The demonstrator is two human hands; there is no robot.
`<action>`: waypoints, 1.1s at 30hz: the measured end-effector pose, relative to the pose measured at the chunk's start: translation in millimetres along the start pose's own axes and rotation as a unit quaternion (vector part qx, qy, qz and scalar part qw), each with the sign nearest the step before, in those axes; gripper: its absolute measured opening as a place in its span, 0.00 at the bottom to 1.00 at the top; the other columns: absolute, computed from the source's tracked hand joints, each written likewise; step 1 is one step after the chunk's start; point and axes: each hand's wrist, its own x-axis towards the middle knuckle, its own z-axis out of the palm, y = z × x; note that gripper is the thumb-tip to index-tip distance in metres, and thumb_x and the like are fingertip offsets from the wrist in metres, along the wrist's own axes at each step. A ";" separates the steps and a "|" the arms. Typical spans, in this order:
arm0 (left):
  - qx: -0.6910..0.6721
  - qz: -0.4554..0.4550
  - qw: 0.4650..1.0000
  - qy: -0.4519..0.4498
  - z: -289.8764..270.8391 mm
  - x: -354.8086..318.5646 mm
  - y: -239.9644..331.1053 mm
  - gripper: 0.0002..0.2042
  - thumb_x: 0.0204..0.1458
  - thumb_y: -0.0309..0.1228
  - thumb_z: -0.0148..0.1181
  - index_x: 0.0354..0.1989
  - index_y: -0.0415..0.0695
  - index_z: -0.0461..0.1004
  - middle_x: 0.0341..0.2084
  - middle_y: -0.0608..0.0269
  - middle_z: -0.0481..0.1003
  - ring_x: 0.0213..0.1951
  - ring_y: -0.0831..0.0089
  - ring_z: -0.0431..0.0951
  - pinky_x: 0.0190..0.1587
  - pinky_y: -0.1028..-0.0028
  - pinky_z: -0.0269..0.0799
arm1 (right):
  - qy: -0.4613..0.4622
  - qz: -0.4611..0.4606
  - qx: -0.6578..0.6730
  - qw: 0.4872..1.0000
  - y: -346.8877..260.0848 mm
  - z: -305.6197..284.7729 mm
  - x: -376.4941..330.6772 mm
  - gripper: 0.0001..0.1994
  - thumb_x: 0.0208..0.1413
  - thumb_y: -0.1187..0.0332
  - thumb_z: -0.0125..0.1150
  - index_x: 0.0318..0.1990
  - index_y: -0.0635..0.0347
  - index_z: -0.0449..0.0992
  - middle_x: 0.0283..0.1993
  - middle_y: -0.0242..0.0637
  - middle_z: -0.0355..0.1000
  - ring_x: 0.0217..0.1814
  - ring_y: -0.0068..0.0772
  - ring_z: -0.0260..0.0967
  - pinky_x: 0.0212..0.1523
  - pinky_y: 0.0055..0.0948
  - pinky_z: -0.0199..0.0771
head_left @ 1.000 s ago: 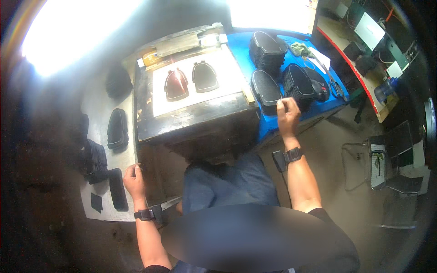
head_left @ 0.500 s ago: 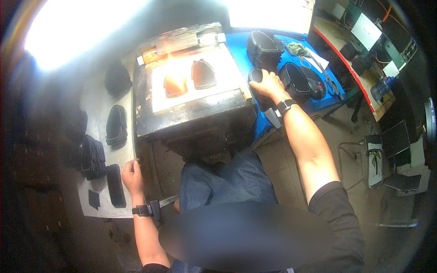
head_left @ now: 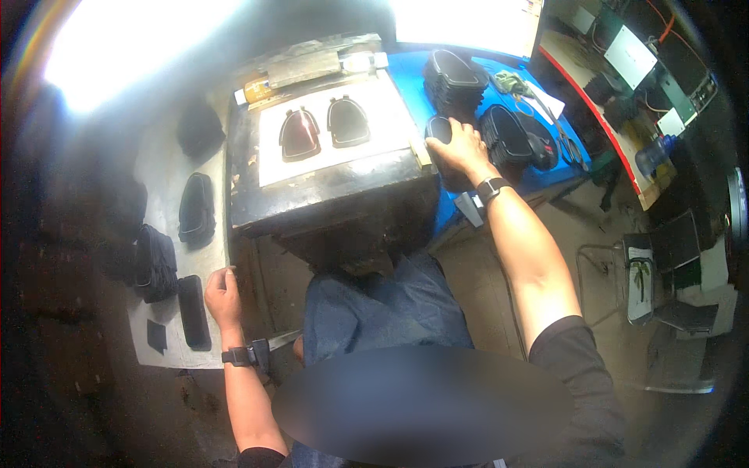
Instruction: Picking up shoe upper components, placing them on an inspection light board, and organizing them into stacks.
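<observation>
My right hand (head_left: pixel 466 150) reaches to the blue table (head_left: pixel 413 69) and grips a small stack of black rounded panels (head_left: pixel 439 129) from above, thumb on the near left side. Beside it stand a taller stack of like panels (head_left: pixel 452 74) and another stack (head_left: pixel 503 134). My left hand (head_left: pixel 223 300) rests by the edge of the pale side table (head_left: pixel 187 360), fingers curled; whatever may be in them is hidden. Two dark panels with light-stitched rims, a left one (head_left: pixel 299 134) and a right one (head_left: pixel 348 122), lie apart on a white board (head_left: pixel 390 140) between my hands.
Black pieces (head_left: pixel 196 209), a stack (head_left: pixel 156 265) and a long dark piece (head_left: pixel 193 312) lie on the side table. Scissors (head_left: pixel 573 148) and a grey-green cloth (head_left: pixel 511 83) are at the blue table's right. A chair (head_left: pixel 641 285) stands on the right.
The orange, flame-like glow over the left panel on the board is gone. My right hand stays on its stack; my left has barely shifted. The whole view has moved slightly.
</observation>
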 end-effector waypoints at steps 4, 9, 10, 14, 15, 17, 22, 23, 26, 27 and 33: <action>0.003 0.007 1.000 0.005 0.1 0.2 0.9 0.09 0.58 0.29 0.56 0.37 0.38 0.81 0.32 0.55 0.80 0.37 0.64 0.80 0.43 0.67 0.73 | 0.109 -0.087 0.045 0.989 10.3 -5.9 9.3 0.31 0.55 0.44 0.56 0.59 0.57 0.72 0.61 0.51 0.67 0.67 0.55 0.61 0.64 0.49 0.64; -0.003 0.004 1.000 -0.014 -1.1 1.2 1.2 0.09 0.58 0.29 0.56 0.37 0.37 0.81 0.31 0.55 0.80 0.36 0.63 0.80 0.43 0.67 0.73 | 0.145 -0.174 0.032 0.973 8.2 -13.2 15.1 0.20 0.58 0.48 0.54 0.40 0.55 0.81 0.49 0.44 0.75 0.57 0.52 0.70 0.57 0.48 0.71; 0.012 -0.004 1.000 -0.019 -1.1 1.0 1.1 0.09 0.58 0.29 0.56 0.37 0.37 0.81 0.31 0.55 0.80 0.36 0.63 0.80 0.43 0.67 0.73 | 0.118 -0.157 0.043 0.980 4.7 -11.4 15.0 0.20 0.58 0.48 0.54 0.37 0.55 0.80 0.45 0.44 0.76 0.52 0.52 0.73 0.53 0.49 0.73; 0.012 0.004 1.000 -0.014 0.1 2.2 -0.1 0.09 0.58 0.29 0.56 0.37 0.37 0.81 0.32 0.54 0.80 0.37 0.63 0.80 0.44 0.67 0.73 | 0.061 -0.125 0.003 0.990 -3.0 -0.1 11.2 0.19 0.58 0.48 0.54 0.36 0.54 0.80 0.41 0.47 0.78 0.43 0.54 0.77 0.44 0.51 0.76; 0.023 0.017 1.000 -0.007 0.6 2.0 -0.7 0.09 0.58 0.29 0.56 0.37 0.37 0.81 0.33 0.54 0.80 0.37 0.62 0.80 0.44 0.67 0.73 | 0.073 -0.129 -0.013 0.989 -4.1 3.3 11.6 0.18 0.58 0.49 0.54 0.37 0.54 0.80 0.41 0.46 0.79 0.43 0.54 0.77 0.44 0.51 0.77; 0.026 0.003 1.000 -0.014 1.5 2.4 -0.8 0.09 0.58 0.29 0.56 0.38 0.37 0.81 0.34 0.54 0.81 0.38 0.62 0.81 0.45 0.67 0.73 | 0.078 -0.125 -0.019 0.989 -2.0 6.7 12.0 0.17 0.58 0.49 0.54 0.38 0.52 0.79 0.41 0.45 0.79 0.42 0.53 0.77 0.43 0.51 0.77; 0.039 -0.006 0.998 -0.041 -6.2 6.6 13.9 0.09 0.57 0.31 0.58 0.39 0.39 0.82 0.35 0.52 0.81 0.40 0.60 0.81 0.44 0.68 0.74 | 0.112 -0.150 -0.004 0.982 -2.5 10.8 10.0 0.17 0.60 0.50 0.53 0.36 0.55 0.76 0.41 0.45 0.77 0.43 0.54 0.76 0.41 0.51 0.74; 0.044 -0.007 0.997 -0.059 -9.3 9.1 20.2 0.09 0.57 0.31 0.59 0.39 0.39 0.82 0.34 0.52 0.81 0.40 0.60 0.81 0.44 0.67 0.74 | 0.094 -0.140 -0.005 0.986 -2.0 9.8 9.4 0.17 0.60 0.51 0.53 0.36 0.56 0.75 0.41 0.46 0.77 0.44 0.55 0.75 0.42 0.52 0.72; 0.083 0.013 0.992 -0.097 -19.7 21.0 43.3 0.12 0.56 0.32 0.60 0.46 0.42 0.80 0.41 0.52 0.80 0.42 0.58 0.81 0.48 0.65 0.74 | 0.096 -0.133 -0.012 0.986 -3.9 8.0 9.6 0.18 0.60 0.49 0.53 0.37 0.55 0.75 0.41 0.46 0.77 0.43 0.56 0.75 0.41 0.52 0.73; 0.087 0.011 0.990 -0.112 -19.9 24.7 51.1 0.15 0.56 0.33 0.61 0.50 0.42 0.78 0.46 0.51 0.79 0.46 0.56 0.80 0.51 0.64 0.73 | 0.089 -0.130 -0.014 0.987 -4.5 7.1 9.6 0.17 0.60 0.50 0.52 0.37 0.55 0.75 0.41 0.47 0.77 0.43 0.56 0.75 0.42 0.52 0.73; 0.215 0.203 0.954 -0.044 -2.0 66.0 73.6 0.39 0.59 0.48 0.57 0.74 0.45 0.49 0.75 0.47 0.39 0.75 0.50 0.40 0.74 0.53 0.37 | 0.066 -0.120 -0.019 0.990 -6.7 3.3 8.5 0.17 0.60 0.51 0.52 0.36 0.56 0.75 0.42 0.47 0.76 0.43 0.56 0.75 0.41 0.52 0.73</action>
